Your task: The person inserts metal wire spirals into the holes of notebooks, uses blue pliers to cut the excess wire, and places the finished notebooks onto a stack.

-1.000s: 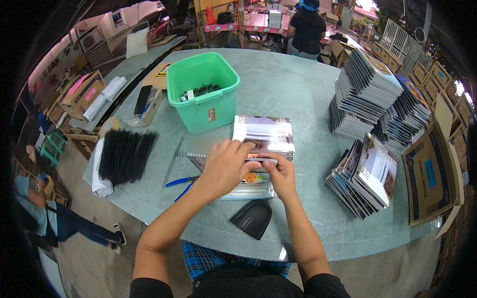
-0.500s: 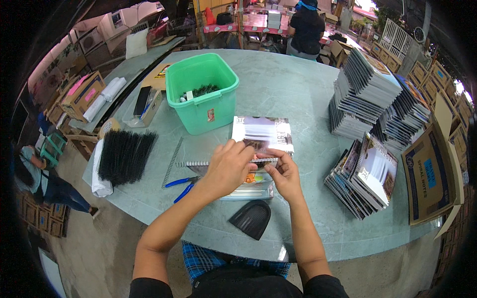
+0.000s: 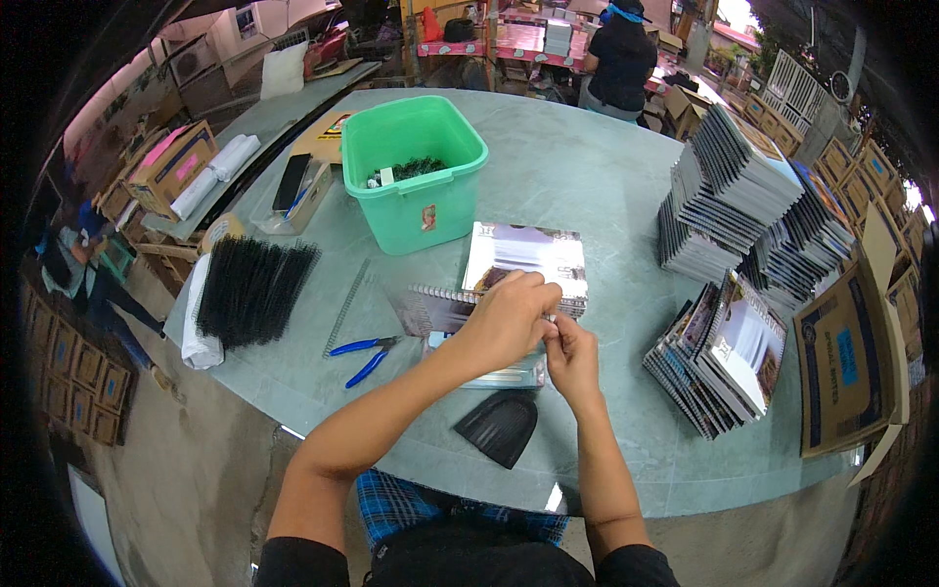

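Observation:
A spiral notebook (image 3: 428,311) is raised at a tilt over the near middle of the table, its coil along the top edge. My left hand (image 3: 511,315) is closed over the right part of that edge, hiding much of it. Against its fingertips, my right hand (image 3: 572,364) pinches at the coil's right end; the exact grip is partly hidden. Under the hands lies a small pile of books (image 3: 514,375). Just beyond them sits a stack of notebooks (image 3: 528,252) with a pale cover. Blue-handled pliers (image 3: 364,360) and a loose wire coil (image 3: 348,305) lie to the left.
A green bin (image 3: 416,201) holds black coil pieces. Left of it lies a bundle of black coils (image 3: 256,292). Finished-looking notebooks (image 3: 729,196) are piled at the right beside an open carton (image 3: 851,357). A black wedge-shaped piece (image 3: 499,428) lies near the front edge.
My hands have come together at the coil's right end, the left one shifting right. The notebook now tilts up more. The view has swung slightly.

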### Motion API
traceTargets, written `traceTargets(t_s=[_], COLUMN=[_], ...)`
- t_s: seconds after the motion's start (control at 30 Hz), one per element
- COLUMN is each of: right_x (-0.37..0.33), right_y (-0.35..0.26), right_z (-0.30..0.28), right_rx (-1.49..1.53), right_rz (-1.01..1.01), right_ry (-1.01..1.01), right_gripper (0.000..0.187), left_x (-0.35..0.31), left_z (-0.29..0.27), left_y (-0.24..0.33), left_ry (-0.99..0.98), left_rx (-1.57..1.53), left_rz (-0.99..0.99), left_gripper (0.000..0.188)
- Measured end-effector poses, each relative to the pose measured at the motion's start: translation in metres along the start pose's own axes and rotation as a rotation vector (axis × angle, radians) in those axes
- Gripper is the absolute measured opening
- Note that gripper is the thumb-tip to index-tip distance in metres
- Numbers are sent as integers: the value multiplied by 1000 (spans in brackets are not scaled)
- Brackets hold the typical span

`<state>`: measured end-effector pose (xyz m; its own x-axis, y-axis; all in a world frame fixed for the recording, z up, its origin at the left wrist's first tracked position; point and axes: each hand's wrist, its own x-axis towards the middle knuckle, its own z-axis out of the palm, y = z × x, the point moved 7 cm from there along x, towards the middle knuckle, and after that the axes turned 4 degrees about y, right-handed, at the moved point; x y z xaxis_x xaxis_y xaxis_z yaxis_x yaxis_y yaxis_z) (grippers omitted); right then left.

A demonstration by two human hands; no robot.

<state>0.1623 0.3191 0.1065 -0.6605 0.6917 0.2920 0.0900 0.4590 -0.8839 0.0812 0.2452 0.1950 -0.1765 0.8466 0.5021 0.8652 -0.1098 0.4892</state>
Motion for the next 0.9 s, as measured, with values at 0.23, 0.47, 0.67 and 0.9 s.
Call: traceTargets(t_s=[0.23,0.47,0.67,0.9], right_x=[22,35,56,57], right_y=[-13,-113,-138,-144], right_z=[-14,57,135,147], right_rx=[257,-513,-373,-206], right_rz=[-98,-573,-413,-278], right_ry=[64,-27,-389,-554], right_gripper=[15,35,26,26], left_x=[-62,-209,-217,-182], left_z=[-52,-68,-59,-82], left_y=[2,-173,-161,-98], left_ry=[28,-279,-132,101], left_rx=[201,472,162,-747], left_rz=[82,-451,-575,-866], left_gripper=[24,38,39,40])
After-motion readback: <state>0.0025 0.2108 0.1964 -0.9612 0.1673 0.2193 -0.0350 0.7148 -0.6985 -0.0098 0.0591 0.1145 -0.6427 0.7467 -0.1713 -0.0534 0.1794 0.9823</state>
